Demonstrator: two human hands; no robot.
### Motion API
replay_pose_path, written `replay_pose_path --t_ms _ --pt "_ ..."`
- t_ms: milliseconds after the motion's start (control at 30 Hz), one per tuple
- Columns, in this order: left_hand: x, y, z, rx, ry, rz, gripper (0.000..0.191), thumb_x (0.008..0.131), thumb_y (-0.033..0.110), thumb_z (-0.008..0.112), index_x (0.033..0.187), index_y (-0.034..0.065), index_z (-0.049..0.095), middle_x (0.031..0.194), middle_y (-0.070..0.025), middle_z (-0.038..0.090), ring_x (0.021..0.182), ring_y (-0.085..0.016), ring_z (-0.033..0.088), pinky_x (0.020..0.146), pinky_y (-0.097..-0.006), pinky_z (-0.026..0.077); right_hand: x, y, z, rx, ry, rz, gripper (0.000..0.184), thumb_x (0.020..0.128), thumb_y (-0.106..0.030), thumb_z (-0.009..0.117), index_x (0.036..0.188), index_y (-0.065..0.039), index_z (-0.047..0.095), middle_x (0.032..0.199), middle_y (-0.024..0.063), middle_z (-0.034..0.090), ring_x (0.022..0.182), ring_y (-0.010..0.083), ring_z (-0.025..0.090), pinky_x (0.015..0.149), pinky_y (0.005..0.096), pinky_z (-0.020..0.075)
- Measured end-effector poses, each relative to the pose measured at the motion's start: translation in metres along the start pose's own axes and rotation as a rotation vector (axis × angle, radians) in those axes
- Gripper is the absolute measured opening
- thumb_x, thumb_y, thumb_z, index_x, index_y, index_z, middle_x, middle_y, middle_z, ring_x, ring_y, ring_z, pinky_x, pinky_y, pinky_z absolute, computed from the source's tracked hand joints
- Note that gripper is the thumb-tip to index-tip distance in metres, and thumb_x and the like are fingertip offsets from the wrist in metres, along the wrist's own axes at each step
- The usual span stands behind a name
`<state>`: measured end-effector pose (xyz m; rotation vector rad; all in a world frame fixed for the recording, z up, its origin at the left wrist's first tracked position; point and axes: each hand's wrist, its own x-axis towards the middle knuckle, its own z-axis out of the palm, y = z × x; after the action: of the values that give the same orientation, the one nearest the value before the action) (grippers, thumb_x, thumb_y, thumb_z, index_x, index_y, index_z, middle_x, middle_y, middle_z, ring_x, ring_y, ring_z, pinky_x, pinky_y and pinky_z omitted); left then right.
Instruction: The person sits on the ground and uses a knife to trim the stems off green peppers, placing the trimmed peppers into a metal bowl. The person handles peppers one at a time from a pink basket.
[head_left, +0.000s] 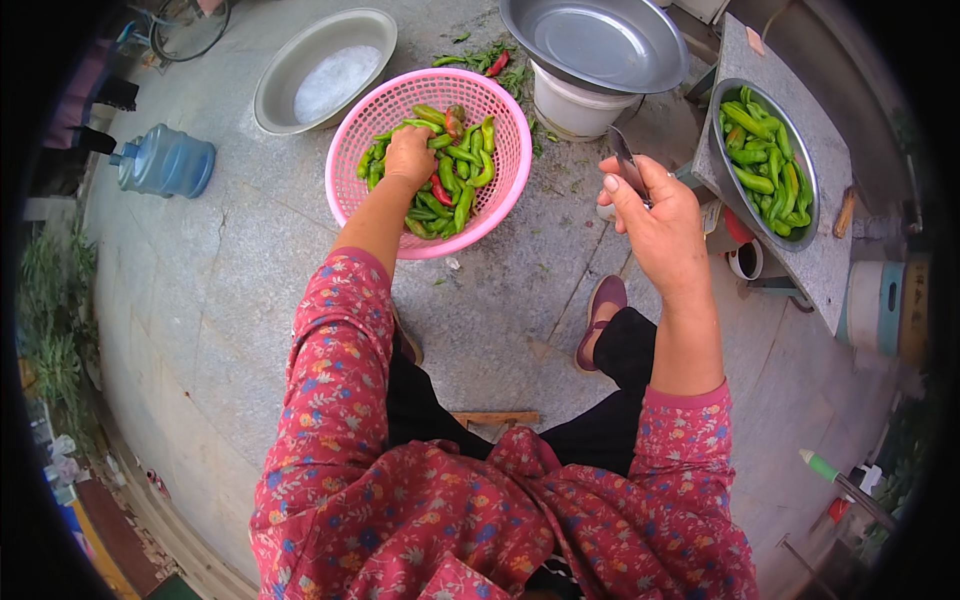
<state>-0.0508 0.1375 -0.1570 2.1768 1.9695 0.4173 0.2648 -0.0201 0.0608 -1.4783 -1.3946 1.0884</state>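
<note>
My left hand (409, 155) reaches into a pink plastic colander basket (504, 217), its fingers down among green and red peppers (448, 171). Whether they grip a pepper is hidden. To the right, my right hand (651, 206) is raised above the floor, closed around a small knife (628, 163) whose blade points up and away from me. Part of a pale, rounded thing shows beneath the right fingers; I cannot tell what it is. A metal basin (812, 176) full of green peppers sits on the stone-topped table at the right.
Beyond the basket are a metal basin with a whitish bottom (274, 82) and a wide grey basin (592, 34) on a white bucket (574, 109). Leafy trimmings (514, 79) lie between them. Blue water jugs (176, 161) lie left; a stone table (821, 289) stands right.
</note>
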Motion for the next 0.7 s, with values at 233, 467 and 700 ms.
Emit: replay_pose_path --t_ms 233,467,700 --pt "-0.013 0.005 -0.069 -0.371 0.005 -0.147 0.03 0.08 0.014 0.07 0.109 0.0052 0.066 0.095 -0.0175 0.068 0.084 -0.03 0.067 0.082 -0.0392 0.053 0.008 0.01 0.011 -0.018 -0.029 -0.039 0.019 0.097 -0.016 0.053 0.103 0.001 0.061 0.076 0.0004 0.06 0.06 0.0048 0.048 0.055 0.0209 0.0408" --pt "-0.062 0.034 -0.164 -0.96 0.08 -0.164 0.023 0.093 0.014 0.063 0.111 -0.0004 0.062 0.093 -0.0056 0.066 0.08 -0.012 0.061 0.073 -0.0251 0.051 -0.001 0.011 0.045 -0.075 -0.116 -0.182 0.018 0.099 -0.014 0.048 0.099 0.0 0.06 0.072 0.0013 0.059 0.062 0.0076 0.052 0.058 0.0244 0.0448" --pt "-0.119 0.081 -0.167 -1.388 -0.088 -0.205 0.019 0.095 0.014 0.062 0.109 0.0014 0.062 0.087 -0.0011 0.063 0.073 -0.008 0.059 0.068 -0.0216 0.049 -0.021 -0.001 0.079 -0.563 -0.079 -0.518 0.014 0.097 -0.016 0.051 0.097 -0.002 0.056 0.081 0.0175 0.064 0.072 0.0371 0.063 0.064 0.046 0.0488"
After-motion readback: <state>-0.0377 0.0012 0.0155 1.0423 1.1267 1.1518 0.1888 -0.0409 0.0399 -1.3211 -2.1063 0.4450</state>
